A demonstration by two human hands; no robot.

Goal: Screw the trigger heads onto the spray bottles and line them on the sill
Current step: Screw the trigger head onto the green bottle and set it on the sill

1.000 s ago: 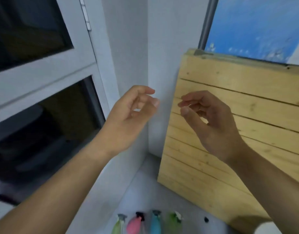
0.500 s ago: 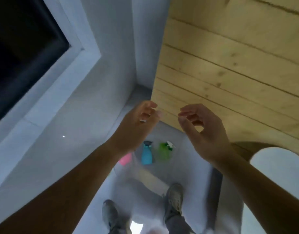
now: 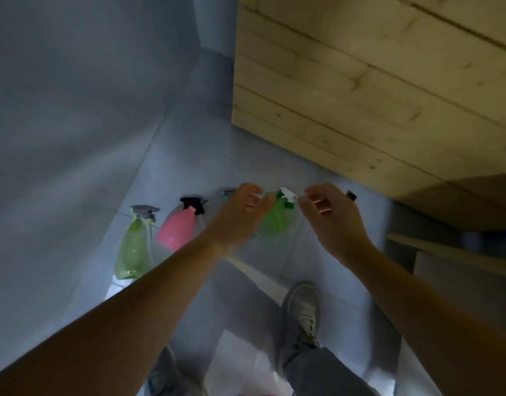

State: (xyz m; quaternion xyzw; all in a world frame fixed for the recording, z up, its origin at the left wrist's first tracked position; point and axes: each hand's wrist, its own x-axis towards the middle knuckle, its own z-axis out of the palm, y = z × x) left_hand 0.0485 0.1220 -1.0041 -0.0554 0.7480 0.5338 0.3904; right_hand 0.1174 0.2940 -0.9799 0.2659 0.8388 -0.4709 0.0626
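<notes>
Several spray bottles stand in a row on the pale tiled floor [image 3: 189, 155] by the wall, trigger heads on. From the left: a light green bottle [image 3: 133, 247] with a grey head, a pink bottle [image 3: 177, 228] with a black head, and a green bottle [image 3: 276, 220] with a white head [image 3: 287, 194]. Between pink and green, only a teal trigger tip [image 3: 227, 193] shows; my left hand [image 3: 240, 215] covers the rest. My right hand [image 3: 332, 221] hovers just right of the green bottle. Both hands have loosely curled fingers and hold nothing.
A slatted wooden panel [image 3: 360, 81] leans at the upper right, close behind the bottles. A small black object [image 3: 351, 195] lies on the floor beside my right hand. A grey wall [image 3: 60, 124] runs along the left. My shoe [image 3: 302, 310] and leg are below.
The view has tilted down from the window to the floor. Both hands have dropped, still side by side and holding nothing, and now hover over the row of bottles.
</notes>
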